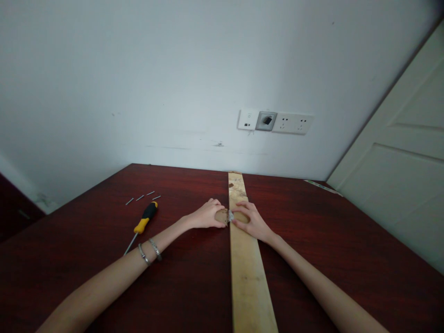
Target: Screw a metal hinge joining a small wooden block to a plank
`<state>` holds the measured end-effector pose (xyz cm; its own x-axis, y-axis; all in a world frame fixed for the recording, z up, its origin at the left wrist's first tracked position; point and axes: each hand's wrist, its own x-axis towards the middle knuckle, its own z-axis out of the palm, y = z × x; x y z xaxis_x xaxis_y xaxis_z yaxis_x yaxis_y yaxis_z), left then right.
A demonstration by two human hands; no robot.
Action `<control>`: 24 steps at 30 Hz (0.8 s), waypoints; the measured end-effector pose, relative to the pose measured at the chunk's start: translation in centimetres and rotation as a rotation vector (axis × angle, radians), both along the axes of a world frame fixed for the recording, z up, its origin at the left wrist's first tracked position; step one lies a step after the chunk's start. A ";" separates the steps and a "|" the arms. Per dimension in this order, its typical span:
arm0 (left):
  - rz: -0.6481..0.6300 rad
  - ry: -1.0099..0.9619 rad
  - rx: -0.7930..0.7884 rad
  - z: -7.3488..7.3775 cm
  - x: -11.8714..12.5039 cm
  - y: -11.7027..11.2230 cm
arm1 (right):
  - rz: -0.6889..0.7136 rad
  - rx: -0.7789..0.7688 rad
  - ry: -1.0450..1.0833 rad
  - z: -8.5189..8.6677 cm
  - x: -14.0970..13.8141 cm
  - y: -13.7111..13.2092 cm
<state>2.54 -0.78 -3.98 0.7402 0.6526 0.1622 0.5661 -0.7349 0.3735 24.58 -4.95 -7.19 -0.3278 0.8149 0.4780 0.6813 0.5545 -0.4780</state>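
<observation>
A long pale wooden plank lies lengthwise on the dark red table, its far end by the wall. At its left edge, my left hand is closed around a small flat tan piece, which looks like wood or board. My right hand rests over the plank, thumb and fingers closing on a small silver metal plate that looks like a hinge. This plate sits at the plank's left edge, up against the tan piece. Fingertips partly hide both.
A yellow-and-black screwdriver lies left of my left forearm, its shaft tip near the wrist. Beyond it are several loose screws. Wall sockets sit above the table's back edge. A white door stands at the right.
</observation>
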 end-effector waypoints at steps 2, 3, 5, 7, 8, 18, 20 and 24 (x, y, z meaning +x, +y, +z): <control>0.000 -0.003 -0.014 0.1 0.0 0.0 | -0.001 -0.001 -0.001 0.0 0.0 0.0; -0.002 -0.004 -0.019 0.1 -0.1 0.0 | -0.001 -0.001 -0.002 0.0 0.0 0.0; -0.008 -0.006 -0.026 0.1 -0.1 0.0 | -0.001 0.001 -0.006 0.0 0.0 0.0; -0.011 -0.007 -0.031 0.2 -0.1 -0.1 | -0.002 0.003 -0.009 0.0 0.0 0.0; -0.010 -0.008 -0.033 0.2 -0.1 -0.1 | -0.003 0.003 -0.011 0.1 0.0 0.0; -0.009 -0.003 -0.031 0.0 -0.1 0.0 | -0.012 -0.003 -0.005 0.0 -0.1 0.0; -0.011 -0.008 -0.038 -0.1 -0.1 0.0 | -0.007 -0.003 -0.002 0.1 -0.1 0.0; -0.010 -0.016 -0.042 -0.2 -0.2 0.0 | -0.007 -0.006 0.000 0.2 -0.1 -0.1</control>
